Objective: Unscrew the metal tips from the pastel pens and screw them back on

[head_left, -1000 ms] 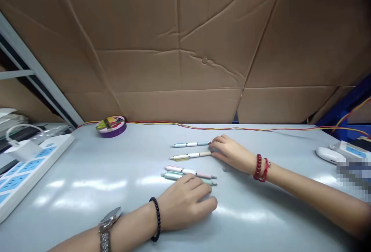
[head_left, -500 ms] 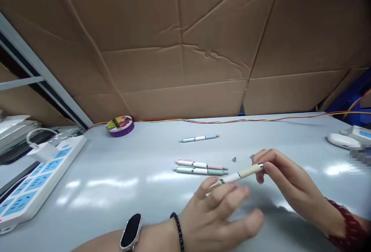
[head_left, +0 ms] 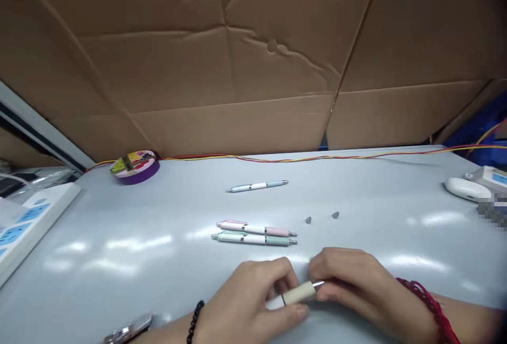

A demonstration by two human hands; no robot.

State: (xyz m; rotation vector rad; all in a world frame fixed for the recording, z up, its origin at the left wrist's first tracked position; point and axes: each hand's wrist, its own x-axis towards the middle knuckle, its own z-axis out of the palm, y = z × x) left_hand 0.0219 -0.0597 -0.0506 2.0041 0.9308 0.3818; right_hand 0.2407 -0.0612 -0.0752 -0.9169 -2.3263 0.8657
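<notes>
Both my hands meet low at the front of the grey table (head_left: 138, 238), closed on a cream and white pen (head_left: 298, 294). My left hand (head_left: 253, 302) wraps the barrel. My right hand (head_left: 356, 286) pinches the metal tip end. Just beyond them a pink pen (head_left: 255, 227) and a mint green pen (head_left: 253, 239) lie side by side. A pale blue pen (head_left: 257, 186) lies farther back. Two small grey tip pieces (head_left: 308, 220) (head_left: 335, 215) rest to the right of the pens.
A purple round tin (head_left: 135, 166) sits at the back left. A white power strip (head_left: 24, 222) runs along the left edge. Red and yellow wires (head_left: 317, 157) trail below the cardboard wall (head_left: 253, 59). White devices (head_left: 467, 190) sit at the right.
My right hand picked the cream pen off the table and brought it near; my left hand left the table and closed on its barrel. A second small grey piece now lies on the table.
</notes>
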